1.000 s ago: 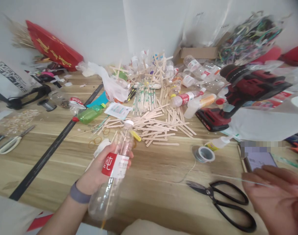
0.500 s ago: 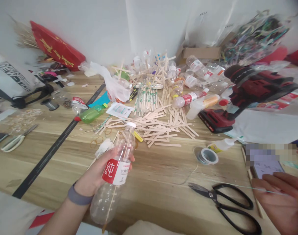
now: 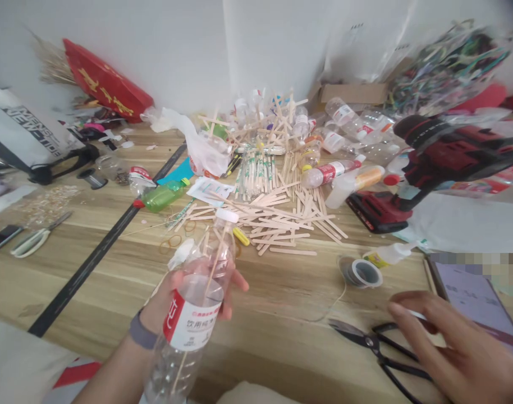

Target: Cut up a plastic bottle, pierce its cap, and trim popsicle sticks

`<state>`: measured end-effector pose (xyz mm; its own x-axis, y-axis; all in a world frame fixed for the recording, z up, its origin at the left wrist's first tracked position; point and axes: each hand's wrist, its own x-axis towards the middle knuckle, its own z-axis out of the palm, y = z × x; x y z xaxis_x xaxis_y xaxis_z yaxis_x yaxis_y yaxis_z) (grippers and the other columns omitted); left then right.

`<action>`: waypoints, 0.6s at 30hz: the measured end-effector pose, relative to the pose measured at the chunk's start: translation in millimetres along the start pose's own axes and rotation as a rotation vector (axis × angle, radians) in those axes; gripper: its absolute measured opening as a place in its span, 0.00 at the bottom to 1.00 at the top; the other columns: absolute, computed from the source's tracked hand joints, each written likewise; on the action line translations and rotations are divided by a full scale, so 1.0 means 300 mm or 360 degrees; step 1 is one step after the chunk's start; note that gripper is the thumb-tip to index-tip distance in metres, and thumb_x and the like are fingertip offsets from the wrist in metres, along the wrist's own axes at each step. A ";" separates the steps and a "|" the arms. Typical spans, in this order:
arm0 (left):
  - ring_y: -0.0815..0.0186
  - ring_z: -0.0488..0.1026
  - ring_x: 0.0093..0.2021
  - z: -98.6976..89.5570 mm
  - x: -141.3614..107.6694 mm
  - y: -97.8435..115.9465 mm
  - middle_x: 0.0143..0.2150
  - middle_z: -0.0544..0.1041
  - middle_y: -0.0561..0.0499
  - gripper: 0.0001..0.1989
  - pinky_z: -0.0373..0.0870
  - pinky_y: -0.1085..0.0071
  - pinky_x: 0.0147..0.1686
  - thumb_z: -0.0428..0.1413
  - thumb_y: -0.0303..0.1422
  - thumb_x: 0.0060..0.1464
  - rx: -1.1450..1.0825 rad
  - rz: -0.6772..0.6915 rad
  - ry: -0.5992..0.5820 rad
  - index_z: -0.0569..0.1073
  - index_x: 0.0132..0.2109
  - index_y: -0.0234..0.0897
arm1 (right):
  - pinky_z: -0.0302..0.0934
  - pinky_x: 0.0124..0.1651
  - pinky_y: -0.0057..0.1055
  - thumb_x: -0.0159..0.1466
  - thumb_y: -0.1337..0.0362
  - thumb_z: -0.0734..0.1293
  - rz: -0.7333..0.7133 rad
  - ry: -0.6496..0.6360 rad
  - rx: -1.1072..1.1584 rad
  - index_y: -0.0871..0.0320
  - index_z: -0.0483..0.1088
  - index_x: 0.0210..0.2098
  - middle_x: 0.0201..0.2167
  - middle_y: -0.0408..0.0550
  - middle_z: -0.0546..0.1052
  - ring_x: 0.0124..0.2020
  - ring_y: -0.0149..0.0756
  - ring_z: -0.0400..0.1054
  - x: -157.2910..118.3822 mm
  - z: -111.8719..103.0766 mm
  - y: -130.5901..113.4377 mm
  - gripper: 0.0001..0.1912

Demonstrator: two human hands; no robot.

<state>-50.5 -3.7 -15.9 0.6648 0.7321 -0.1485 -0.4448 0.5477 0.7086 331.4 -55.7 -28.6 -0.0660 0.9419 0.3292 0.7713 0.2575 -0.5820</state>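
Note:
My left hand (image 3: 229, 289) is behind a clear plastic bottle (image 3: 191, 314) with a red and white label and white cap, gripping it. The bottle leans toward me, and a thin wooden stick (image 3: 216, 261) runs lengthwise through it. To the right, my right hand (image 3: 454, 342) hovers over the handles of black scissors (image 3: 370, 341); its thumb and forefinger tips come together, but what they hold, if anything, is not clear. Just beyond that hand are a spool of thread (image 3: 366, 273) and a small glue bottle (image 3: 389, 253).
Loose wooden sticks (image 3: 282, 224) cover the middle of the table. A red cordless drill (image 3: 425, 163) stands at right, beside a phone (image 3: 477, 297). Several bottles (image 3: 340, 112) crowd the back. At left are a green bottle (image 3: 166, 196) and white-handled scissors (image 3: 33, 241).
My right hand has moved left over the black scissors; the pale thread stretched at it before no longer shows. The bottle in my left hand has tipped and turned, its label now lower.

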 end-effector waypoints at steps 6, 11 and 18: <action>0.58 0.73 0.17 0.015 0.034 0.019 0.25 0.79 0.47 0.34 0.64 0.70 0.14 0.68 0.55 0.24 -0.0275 -0.0301 -0.0434 0.74 0.40 0.43 | 0.64 0.34 0.36 0.69 0.47 0.58 -0.0262 -0.0158 -0.0143 0.54 0.71 0.30 0.30 0.50 0.75 0.32 0.41 0.72 0.064 0.086 -0.045 0.22; 0.68 0.66 0.13 0.082 0.058 0.011 0.21 0.73 0.53 0.33 0.61 0.73 0.14 0.65 0.58 0.31 -0.0209 0.0123 -0.0213 0.74 0.42 0.41 | 0.68 0.31 0.33 0.68 0.47 0.59 -0.0158 -0.0138 -0.0101 0.54 0.74 0.35 0.43 0.53 0.76 0.41 0.43 0.73 0.093 0.094 -0.033 0.21; 0.62 0.76 0.31 0.183 0.185 -0.045 0.32 0.78 0.49 0.24 0.71 0.69 0.31 0.61 0.52 0.45 0.0034 0.0823 0.1007 0.73 0.40 0.36 | 0.67 0.22 0.28 0.64 0.46 0.61 0.0241 0.0217 -0.0033 0.55 0.76 0.45 0.54 0.54 0.73 0.43 0.46 0.75 0.026 0.082 -0.077 0.23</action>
<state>25.3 7.1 4.2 -0.0891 0.9837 -0.1559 -0.5868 0.0746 0.8063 297.4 -49.1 -30.9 0.1367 0.9313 0.3377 0.7790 0.1095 -0.6174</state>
